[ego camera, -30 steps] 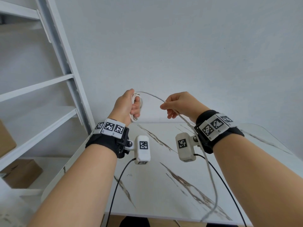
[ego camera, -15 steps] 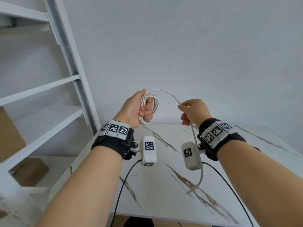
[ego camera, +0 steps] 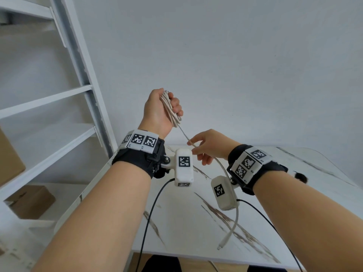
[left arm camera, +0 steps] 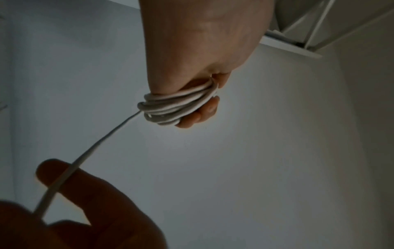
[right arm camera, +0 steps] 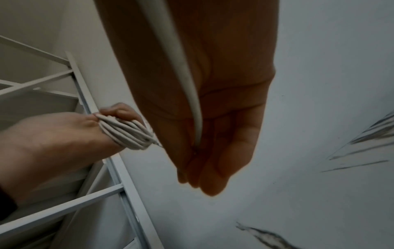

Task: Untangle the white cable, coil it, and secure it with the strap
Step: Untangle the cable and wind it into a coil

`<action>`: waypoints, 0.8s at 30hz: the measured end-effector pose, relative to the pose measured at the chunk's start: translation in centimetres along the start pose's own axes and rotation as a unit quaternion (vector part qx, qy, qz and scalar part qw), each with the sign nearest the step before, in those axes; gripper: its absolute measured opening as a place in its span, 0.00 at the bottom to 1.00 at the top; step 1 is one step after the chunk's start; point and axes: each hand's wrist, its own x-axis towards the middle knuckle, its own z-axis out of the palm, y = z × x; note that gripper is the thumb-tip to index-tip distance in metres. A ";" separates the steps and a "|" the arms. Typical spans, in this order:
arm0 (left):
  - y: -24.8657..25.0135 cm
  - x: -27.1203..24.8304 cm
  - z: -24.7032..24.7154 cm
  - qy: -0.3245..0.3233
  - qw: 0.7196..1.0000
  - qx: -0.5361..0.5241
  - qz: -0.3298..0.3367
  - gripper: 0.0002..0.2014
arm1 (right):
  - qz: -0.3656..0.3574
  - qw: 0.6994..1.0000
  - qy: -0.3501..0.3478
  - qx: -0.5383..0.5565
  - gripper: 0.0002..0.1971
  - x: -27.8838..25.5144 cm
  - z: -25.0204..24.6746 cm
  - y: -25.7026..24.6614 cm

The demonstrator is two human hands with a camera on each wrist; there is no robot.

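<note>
Left hand grips the coiled white cable; right hand pinches its tail (keep slight tension, lay the final loop flat).

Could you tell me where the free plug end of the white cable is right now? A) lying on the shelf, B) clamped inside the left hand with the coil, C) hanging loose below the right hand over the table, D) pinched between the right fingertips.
C: the plug end dangles below the right hand over the table, while the left hand grips the coil.
</note>
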 end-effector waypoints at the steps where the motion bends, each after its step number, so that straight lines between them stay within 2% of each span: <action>1: 0.0 -0.1 0.0 0.016 1.000 0.017 0.014 0.14 | -0.003 1.000 -0.015 -0.006 0.12 -0.1 0.0 -0.2; 6: -0.2 0.1 -0.4 0.093 0.980 0.161 0.071 0.08 | -0.014 0.997 -0.069 -0.013 0.08 -0.7 -0.1 -1.1; 9: -0.3 0.7 -1.0 0.126 0.951 0.260 0.113 0.06 | -0.018 0.997 -0.078 0.006 0.07 -0.9 -0.6 -1.3; 12: -0.6 0.8 -1.4 0.126 0.916 0.358 0.128 0.07 | -0.027 0.996 -0.068 0.041 0.06 -1.2 -1.4 -1.7; 14: -0.9 0.8 -1.8 0.121 0.894 0.412 0.125 0.12 | -0.035 0.996 -0.056 0.067 0.07 -1.4 -1.9 -1.9; 16: -1.3 0.8 -2.5 0.116 0.866 0.470 0.124 0.10 | -0.046 0.994 -0.039 0.090 0.09 -1.5 -2.6 -2.1; 18: -1.7 1.1 -3.5 0.106 0.843 0.521 0.084 0.08 | -0.057 0.991 -0.017 0.116 0.10 -1.7 -3.3 -2.2; 24: -2.7 0.1 -3.1 0.061 0.819 0.570 -0.006 0.11 | -0.088 0.979 0.064 0.173 0.11 -1.9 -4.9 -2.3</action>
